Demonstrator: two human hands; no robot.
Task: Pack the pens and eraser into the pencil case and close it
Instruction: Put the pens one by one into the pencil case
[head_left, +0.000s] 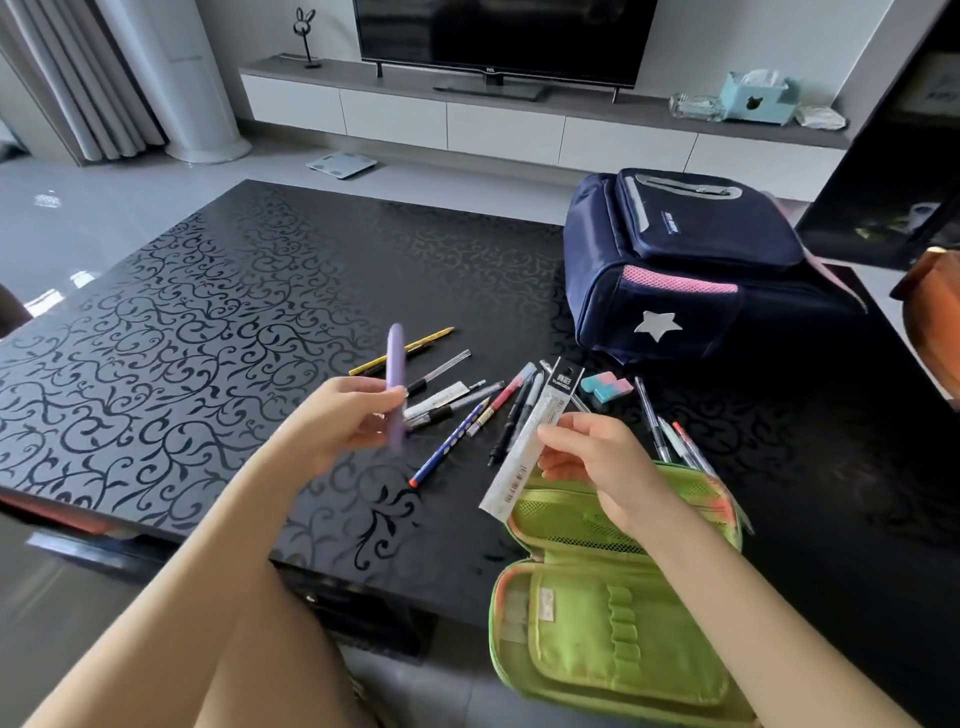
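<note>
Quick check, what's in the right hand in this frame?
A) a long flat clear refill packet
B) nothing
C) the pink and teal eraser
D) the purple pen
A: the right hand pinches a long clear packet above the open green pencil case; the purple pen is in the left hand, and the eraser lies on the table.

pens (457, 405) mid-table (208, 312) | eraser (607, 388) right | backpack (691, 265) behind
</note>
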